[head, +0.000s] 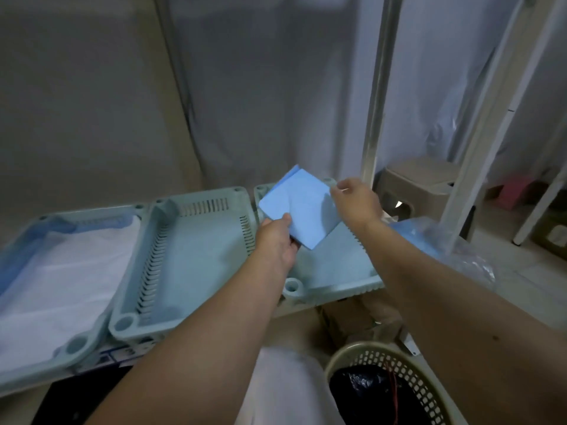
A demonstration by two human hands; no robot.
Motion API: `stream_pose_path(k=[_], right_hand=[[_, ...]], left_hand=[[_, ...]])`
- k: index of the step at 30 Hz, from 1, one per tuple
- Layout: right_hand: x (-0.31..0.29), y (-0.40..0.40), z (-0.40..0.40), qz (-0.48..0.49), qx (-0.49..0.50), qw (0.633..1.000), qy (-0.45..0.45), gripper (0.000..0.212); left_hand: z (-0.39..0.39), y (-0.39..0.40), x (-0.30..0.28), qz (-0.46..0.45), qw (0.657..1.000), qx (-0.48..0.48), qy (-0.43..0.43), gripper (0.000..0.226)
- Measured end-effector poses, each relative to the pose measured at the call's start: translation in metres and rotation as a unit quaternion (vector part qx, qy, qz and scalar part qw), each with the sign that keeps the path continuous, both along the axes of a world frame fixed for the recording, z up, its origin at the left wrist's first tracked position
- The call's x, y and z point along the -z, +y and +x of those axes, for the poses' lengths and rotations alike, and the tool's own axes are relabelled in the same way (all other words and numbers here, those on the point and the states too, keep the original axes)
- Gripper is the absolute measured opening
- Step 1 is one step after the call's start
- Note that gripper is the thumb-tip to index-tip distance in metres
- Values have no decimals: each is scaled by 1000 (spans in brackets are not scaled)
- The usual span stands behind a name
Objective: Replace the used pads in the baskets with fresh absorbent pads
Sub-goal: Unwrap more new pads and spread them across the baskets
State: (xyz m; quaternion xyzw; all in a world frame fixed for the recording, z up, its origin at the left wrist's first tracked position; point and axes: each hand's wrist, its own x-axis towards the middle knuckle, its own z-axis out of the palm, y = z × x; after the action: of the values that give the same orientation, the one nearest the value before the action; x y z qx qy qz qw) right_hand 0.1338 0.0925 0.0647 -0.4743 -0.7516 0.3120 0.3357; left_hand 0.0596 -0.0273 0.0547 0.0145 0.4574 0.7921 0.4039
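Observation:
Three pale green plastic baskets stand in a row. A folded blue pad (302, 207) hangs in the air above the right basket (337, 282). My left hand (276, 243) pinches its lower left edge, thumb on top. My right hand (357, 202) pinches its upper right corner. The middle basket (184, 262) holds nothing. The left basket (40, 271) is lined with a white pad with blue edges.
A clear plastic pack of blue pads (445, 240) lies to the right. A beige perforated bin (389, 391) with a black liner stands at the lower right. A beige stool (420, 185) and white frame posts (484, 148) stand behind.

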Motion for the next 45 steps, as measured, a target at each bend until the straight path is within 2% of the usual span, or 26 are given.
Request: stream_pose_path(k=[4, 6, 10, 14, 17, 22, 27, 32, 36, 39, 41, 43, 45], right_hand=[[-6, -57, -39, 64, -74, 989, -110, 42], [-8, -91, -56, 94, -111, 981, -128, 43], [-7, -157, -86, 80, -225, 967, -86, 37], [-7, -198, -101, 33, -280, 959, -29, 42], [-9, -218, -111, 3, -307, 952, 12, 41], [-7, -236, -123, 2, -316, 948, 41, 27], [-6, -247, -131, -34, -307, 948, 74, 38], [0, -252, -139, -127, -258, 950, 121, 29], [5, -257, -136, -133, -261, 950, 110, 22], [12, -255, -133, -170, -237, 945, 150, 28], [17, -251, -134, -265, -196, 921, 207, 26], [20, -251, -133, -376, -172, 872, 263, 17], [21, -250, -131, -452, -164, 818, 316, 16]], left_hand=[[-25, -45, -11, -18, 998, -35, 48, 20], [-38, -67, -14, -29, 997, -46, 63, 18], [-58, -118, -23, -23, 997, -47, 61, 17], [-78, -160, -24, 9, 999, -35, -1, 49], [-89, -180, -24, 0, 998, -60, 20, 50], [-97, -199, -23, -58, 987, -87, 123, 25], [-104, -209, -18, -111, 972, -121, 168, 23], [-104, -216, -9, -75, 976, -153, 132, 22], [-97, -218, 3, -36, 978, -186, 81, 21], [-95, -225, 13, 32, 976, -214, 29, 22], [-97, -232, 19, 80, 967, -242, -24, 25], [-101, -237, 24, 92, 956, -269, -71, 30], [-104, -241, 26, 75, 947, -292, -106, 32]])
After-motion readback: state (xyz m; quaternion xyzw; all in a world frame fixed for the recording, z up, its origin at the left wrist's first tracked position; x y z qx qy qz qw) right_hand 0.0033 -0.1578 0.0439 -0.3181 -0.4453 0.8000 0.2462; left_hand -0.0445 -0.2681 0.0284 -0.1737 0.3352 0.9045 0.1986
